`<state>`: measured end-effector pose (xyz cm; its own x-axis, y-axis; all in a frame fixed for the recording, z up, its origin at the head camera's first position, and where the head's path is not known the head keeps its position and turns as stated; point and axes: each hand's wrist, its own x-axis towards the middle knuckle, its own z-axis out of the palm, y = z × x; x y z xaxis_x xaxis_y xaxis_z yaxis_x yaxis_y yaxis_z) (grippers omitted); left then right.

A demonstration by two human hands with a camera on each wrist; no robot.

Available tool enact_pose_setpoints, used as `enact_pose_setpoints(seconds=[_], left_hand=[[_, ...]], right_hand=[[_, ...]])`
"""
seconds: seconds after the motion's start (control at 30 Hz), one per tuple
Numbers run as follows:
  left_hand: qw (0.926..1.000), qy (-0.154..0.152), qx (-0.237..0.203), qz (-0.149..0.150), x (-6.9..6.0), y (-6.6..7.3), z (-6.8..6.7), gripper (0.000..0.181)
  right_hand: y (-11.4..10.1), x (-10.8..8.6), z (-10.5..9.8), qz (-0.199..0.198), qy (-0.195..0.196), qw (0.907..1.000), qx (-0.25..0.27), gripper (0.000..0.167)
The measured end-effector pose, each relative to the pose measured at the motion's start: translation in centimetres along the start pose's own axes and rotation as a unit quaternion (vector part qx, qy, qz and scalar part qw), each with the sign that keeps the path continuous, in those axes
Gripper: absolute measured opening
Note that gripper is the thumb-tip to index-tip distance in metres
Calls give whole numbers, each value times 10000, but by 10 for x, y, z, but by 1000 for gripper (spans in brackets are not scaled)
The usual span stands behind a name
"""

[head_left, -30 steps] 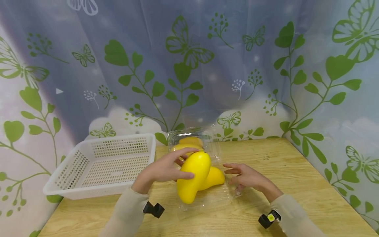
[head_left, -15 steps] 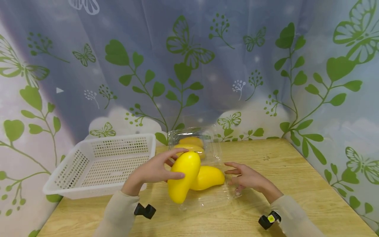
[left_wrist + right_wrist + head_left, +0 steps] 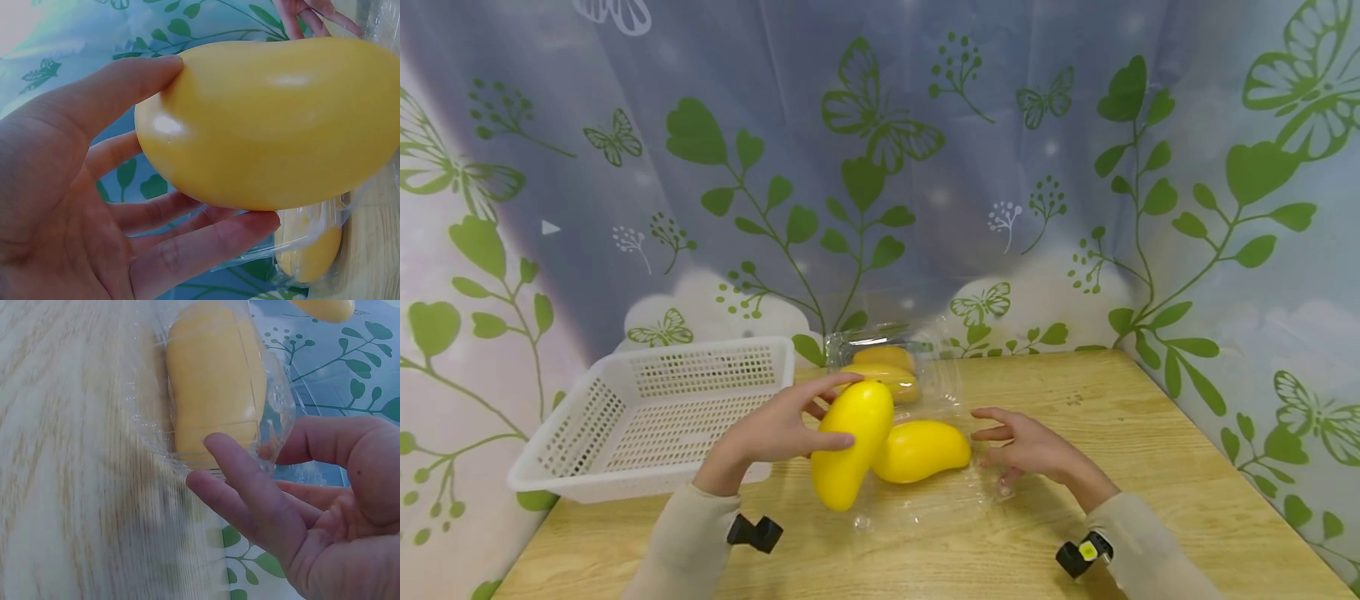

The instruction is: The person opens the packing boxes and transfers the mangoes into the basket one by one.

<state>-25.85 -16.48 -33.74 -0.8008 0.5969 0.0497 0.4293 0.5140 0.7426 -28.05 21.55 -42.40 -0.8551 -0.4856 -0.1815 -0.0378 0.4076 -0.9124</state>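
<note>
Wood-grain surface point(image 3: 1165, 467) is backed by a leaf-patterned curtain point(image 3: 947, 250). Clock positions are read in the head view, centred on the held mango point(image 3: 852, 446). This mango is gripped in the left hand point(image 3: 763, 433), with thumb and fingers curled around it. At 3 o'clock, a second mango point(image 3: 922, 452) is seated in a clear plastic box point(image 3: 917, 507); the box end is touched by the right hand point(image 3: 1036, 457), fingers loosely spread, no grip evident. More mangoes point(image 3: 902, 386) are seen through plastic at 1 o'clock. Removal from the box is judged to be in hand; a steady grip and lift are called for. Toward 9 o'clock, the white basket point(image 3: 587, 492) presents a raised rim to be cleared; open room is left at 6 o'clock.
</note>
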Motion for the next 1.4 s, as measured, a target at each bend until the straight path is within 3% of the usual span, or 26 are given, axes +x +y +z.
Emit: enact_pose_setpoints(seconds=[0.33,0.67,1.1,1.4], left_hand=[[9998,10,-156,-86,0,-3,0,75],[9998,39,-122,-150,-2,-5,-1,77],[9992,269,100,-277,-9,-5,-15,76],[9972,524,316,-434,-21,-8,-32,77]], right_hand=[[2,0,0,10,34,10000,-27,81],[3,0,0,37,-3,9999,-93,74],[1,0,0,83,7,10000,-41,75],[0,-3,1,155,97,9998,19,75]])
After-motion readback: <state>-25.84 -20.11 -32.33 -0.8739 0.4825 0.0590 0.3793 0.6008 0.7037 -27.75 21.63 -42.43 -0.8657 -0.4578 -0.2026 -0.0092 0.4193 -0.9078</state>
